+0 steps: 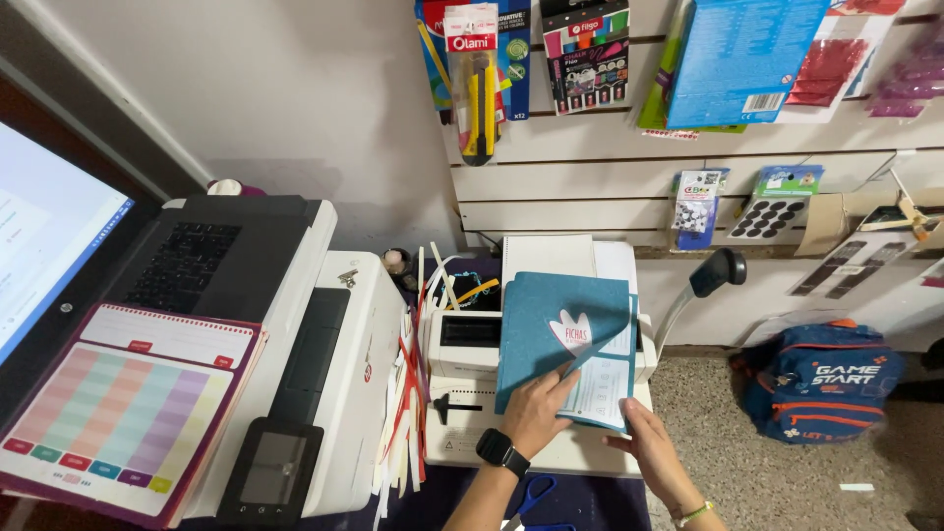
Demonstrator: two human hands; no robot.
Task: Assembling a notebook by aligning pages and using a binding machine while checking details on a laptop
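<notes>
A teal booklet [551, 329] with a white emblem on its cover lies on a white binding machine [462, 393]. My left hand [536, 413], with a black watch on its wrist, presses on the booklet's lower edge and lifts the cover from the pages beneath. At the lower right corner of the booklet, my right hand [649, 447] rests against the pages and the machine's edge. The machine's black-tipped lever [713, 275] stands up at the right.
A white printer [334, 374] stands at the left with a pastel grid sheet [128, 403] and a laptop [187, 265] on it. Plastic binding strips [408, 393] stand between printer and machine. Blue scissors [531, 497] lie near me. A blue backpack [821, 379] sits on the floor; stationery hangs on the wall.
</notes>
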